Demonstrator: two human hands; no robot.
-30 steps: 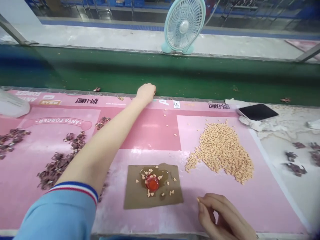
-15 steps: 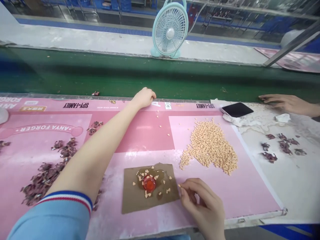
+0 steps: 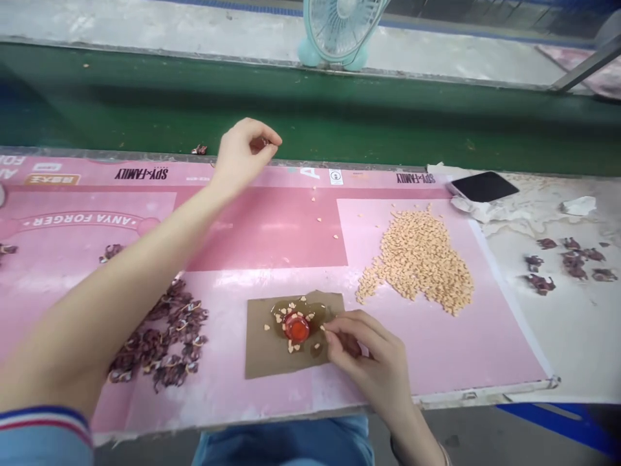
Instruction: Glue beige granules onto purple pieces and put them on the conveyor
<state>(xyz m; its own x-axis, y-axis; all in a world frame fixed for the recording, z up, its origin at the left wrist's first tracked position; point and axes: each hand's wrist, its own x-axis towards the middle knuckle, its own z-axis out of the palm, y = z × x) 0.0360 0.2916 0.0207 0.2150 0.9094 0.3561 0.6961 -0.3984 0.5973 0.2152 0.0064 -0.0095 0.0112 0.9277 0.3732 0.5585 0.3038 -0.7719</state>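
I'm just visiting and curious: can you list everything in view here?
fan: one, pale teal, top centre
belt: one, green, behind the mat
mat: one, pink, covering the bench
tan bits: a heap, right of centre on mat
card: one, brown, near edge, centre
red cap: one, on the card
petals: many, dark purple, left of card; few far right
phone: one, black, right of mat
left hand: raised over mat's far edge, pinching a dark bit
right hand: fingertips pinched at card's right edge
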